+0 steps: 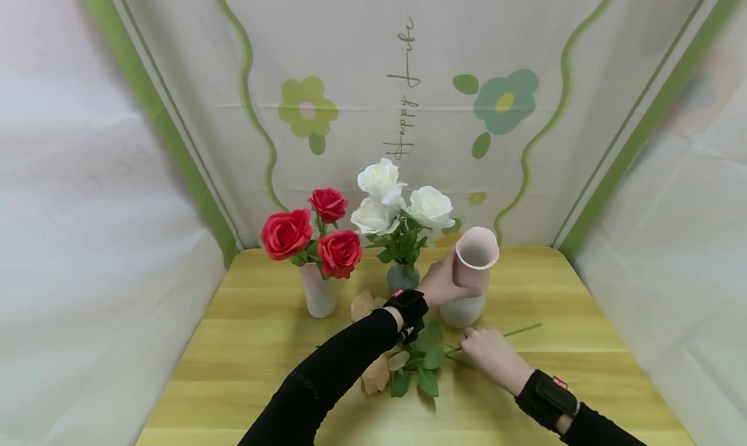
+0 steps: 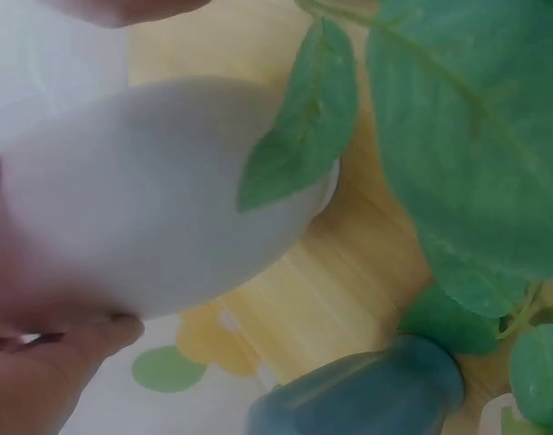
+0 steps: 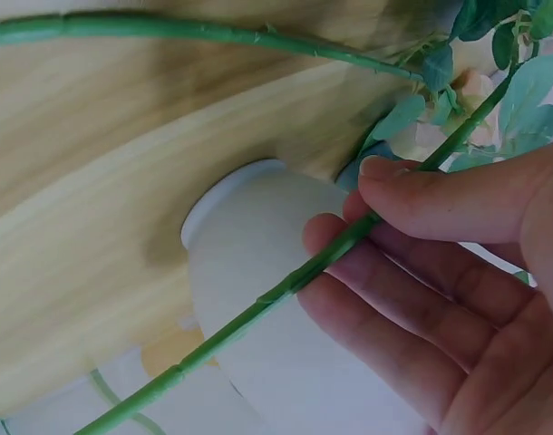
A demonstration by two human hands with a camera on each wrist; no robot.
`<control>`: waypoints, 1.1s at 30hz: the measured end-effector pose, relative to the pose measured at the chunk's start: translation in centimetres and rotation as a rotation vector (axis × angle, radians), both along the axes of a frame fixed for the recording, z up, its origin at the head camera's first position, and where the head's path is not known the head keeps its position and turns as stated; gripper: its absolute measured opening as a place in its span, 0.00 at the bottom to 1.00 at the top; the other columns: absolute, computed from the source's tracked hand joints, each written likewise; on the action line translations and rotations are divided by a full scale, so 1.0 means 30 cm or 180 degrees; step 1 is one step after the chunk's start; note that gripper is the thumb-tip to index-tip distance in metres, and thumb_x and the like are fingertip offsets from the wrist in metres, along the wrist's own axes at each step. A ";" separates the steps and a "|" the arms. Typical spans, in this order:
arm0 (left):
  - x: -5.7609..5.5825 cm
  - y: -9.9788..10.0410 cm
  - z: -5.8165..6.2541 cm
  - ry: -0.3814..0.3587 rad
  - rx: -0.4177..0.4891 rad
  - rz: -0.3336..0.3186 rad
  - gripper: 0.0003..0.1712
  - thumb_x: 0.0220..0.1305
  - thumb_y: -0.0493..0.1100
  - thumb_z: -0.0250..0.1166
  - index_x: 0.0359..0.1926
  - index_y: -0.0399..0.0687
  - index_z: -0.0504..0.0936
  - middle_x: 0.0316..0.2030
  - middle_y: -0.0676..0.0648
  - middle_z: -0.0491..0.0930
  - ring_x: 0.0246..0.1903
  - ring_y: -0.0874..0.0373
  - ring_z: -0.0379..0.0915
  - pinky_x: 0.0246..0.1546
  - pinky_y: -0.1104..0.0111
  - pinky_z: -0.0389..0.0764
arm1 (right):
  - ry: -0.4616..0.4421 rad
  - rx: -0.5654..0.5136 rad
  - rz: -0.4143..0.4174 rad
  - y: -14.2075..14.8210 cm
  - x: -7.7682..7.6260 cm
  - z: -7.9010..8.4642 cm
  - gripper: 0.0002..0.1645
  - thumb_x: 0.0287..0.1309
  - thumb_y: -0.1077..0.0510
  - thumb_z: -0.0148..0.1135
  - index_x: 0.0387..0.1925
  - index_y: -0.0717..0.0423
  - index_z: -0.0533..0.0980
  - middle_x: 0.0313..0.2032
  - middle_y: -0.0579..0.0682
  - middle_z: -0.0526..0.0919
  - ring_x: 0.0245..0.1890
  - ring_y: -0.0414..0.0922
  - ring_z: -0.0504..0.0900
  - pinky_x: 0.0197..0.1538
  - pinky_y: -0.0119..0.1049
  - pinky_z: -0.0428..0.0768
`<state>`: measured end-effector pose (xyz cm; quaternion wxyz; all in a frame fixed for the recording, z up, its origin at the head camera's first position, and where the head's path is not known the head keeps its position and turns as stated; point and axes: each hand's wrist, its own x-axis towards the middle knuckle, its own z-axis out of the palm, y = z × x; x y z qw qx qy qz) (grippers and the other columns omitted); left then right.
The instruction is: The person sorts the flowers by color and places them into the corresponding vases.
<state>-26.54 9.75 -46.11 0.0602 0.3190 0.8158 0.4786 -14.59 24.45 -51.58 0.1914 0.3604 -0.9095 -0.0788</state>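
My left hand point(image 1: 445, 282) grips the side of a tall pale pink-and-white vase point(image 1: 465, 308), whose wavy mouth is tilted toward the head camera. In the left wrist view, the fingers point(image 2: 86, 349) lie along the vase's smooth wall. Just in front of it, my right hand point(image 1: 496, 360) pinches a green flower stem point(image 3: 286, 292) between thumb and fingertips. Leaves point(image 1: 428, 381) and peach roses point(image 1: 376, 375) lie toward the stem's other end, partly hidden under the left forearm. A second green stem point(image 3: 195, 31) rests on the table in the right wrist view.
Red roses point(image 1: 286, 233) stand in a white vase point(image 1: 318, 293) on the left. White roses point(image 1: 432, 206) fill a blue-grey vase point(image 1: 403, 277) at the middle back. The wooden table point(image 1: 233, 342) is bounded by a printed cloth point(image 1: 350, 37) behind and pale cloth sides.
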 end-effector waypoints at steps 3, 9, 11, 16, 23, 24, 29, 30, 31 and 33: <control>-0.003 0.008 0.006 -0.0002 -0.0092 0.0003 0.52 0.54 0.51 0.77 0.74 0.53 0.56 0.62 0.51 0.71 0.59 0.61 0.70 0.57 0.68 0.72 | 0.0004 -0.0030 0.0007 0.021 -0.001 0.007 0.19 0.41 0.69 0.77 0.14 0.52 0.74 0.20 0.47 0.71 0.17 0.40 0.70 0.13 0.33 0.67; -0.005 -0.002 0.022 0.0000 -0.0176 -0.0018 0.52 0.56 0.52 0.76 0.75 0.54 0.55 0.63 0.50 0.71 0.59 0.61 0.70 0.57 0.69 0.72 | 0.0040 -0.0059 -0.0001 0.055 -0.013 0.034 0.20 0.42 0.70 0.77 0.14 0.53 0.73 0.21 0.48 0.70 0.17 0.42 0.71 0.14 0.32 0.68; -0.009 -0.007 0.021 0.0001 -0.0166 -0.0025 0.52 0.56 0.51 0.76 0.75 0.54 0.55 0.64 0.50 0.70 0.60 0.60 0.70 0.57 0.69 0.72 | 0.0060 -0.0086 0.0003 0.061 -0.016 0.044 0.19 0.41 0.71 0.77 0.14 0.54 0.73 0.21 0.48 0.70 0.17 0.42 0.71 0.14 0.32 0.68; -0.025 -0.017 0.006 0.0051 -0.0118 -0.0036 0.53 0.56 0.52 0.76 0.75 0.54 0.54 0.64 0.50 0.70 0.60 0.60 0.69 0.57 0.67 0.72 | 0.0029 -0.0144 -0.0002 0.064 -0.014 0.060 0.16 0.41 0.72 0.77 0.18 0.55 0.77 0.22 0.49 0.71 0.19 0.43 0.73 0.16 0.32 0.70; -0.033 -0.019 -0.013 0.0047 -0.0110 -0.0046 0.52 0.56 0.53 0.75 0.75 0.55 0.55 0.64 0.50 0.70 0.60 0.60 0.69 0.57 0.66 0.73 | -0.0174 -0.0300 0.0098 0.074 0.015 0.079 0.16 0.35 0.75 0.78 0.23 0.58 0.81 0.24 0.48 0.72 0.23 0.43 0.73 0.18 0.29 0.70; -0.031 -0.019 -0.015 0.0037 -0.0119 -0.0045 0.53 0.56 0.53 0.75 0.75 0.55 0.55 0.64 0.50 0.70 0.60 0.60 0.69 0.57 0.66 0.73 | -0.0193 -0.0351 0.0158 0.078 0.018 0.082 0.17 0.34 0.76 0.77 0.24 0.57 0.81 0.24 0.48 0.72 0.23 0.42 0.73 0.19 0.29 0.71; -0.020 -0.018 -0.020 -0.0016 -0.0102 -0.0074 0.53 0.56 0.53 0.75 0.76 0.56 0.54 0.65 0.51 0.69 0.61 0.60 0.68 0.57 0.67 0.72 | -0.0252 -0.0734 0.0546 0.117 0.024 0.104 0.20 0.35 0.81 0.71 0.24 0.55 0.79 0.26 0.45 0.74 0.24 0.38 0.76 0.22 0.26 0.74; -0.017 -0.017 -0.021 -0.0030 -0.0084 -0.0091 0.53 0.57 0.53 0.75 0.76 0.56 0.53 0.66 0.51 0.68 0.61 0.60 0.68 0.57 0.68 0.72 | -0.0273 -0.0829 0.0607 0.127 0.023 0.113 0.20 0.35 0.81 0.70 0.25 0.54 0.79 0.27 0.44 0.75 0.24 0.37 0.77 0.23 0.25 0.76; -0.016 -0.015 -0.023 -0.0032 -0.0065 -0.0112 0.53 0.57 0.54 0.75 0.76 0.57 0.53 0.66 0.52 0.68 0.61 0.61 0.68 0.57 0.68 0.72 | -0.0301 -0.0926 0.0665 0.138 0.023 0.122 0.21 0.36 0.80 0.70 0.25 0.54 0.80 0.27 0.44 0.76 0.25 0.37 0.78 0.24 0.25 0.77; -0.013 -0.011 -0.025 -0.0045 -0.0033 -0.0153 0.53 0.57 0.53 0.74 0.76 0.58 0.52 0.67 0.52 0.67 0.62 0.62 0.67 0.58 0.69 0.71 | -0.0355 -0.1113 0.0762 0.157 0.024 0.142 0.21 0.37 0.80 0.71 0.27 0.53 0.80 0.28 0.43 0.78 0.27 0.37 0.80 0.28 0.24 0.78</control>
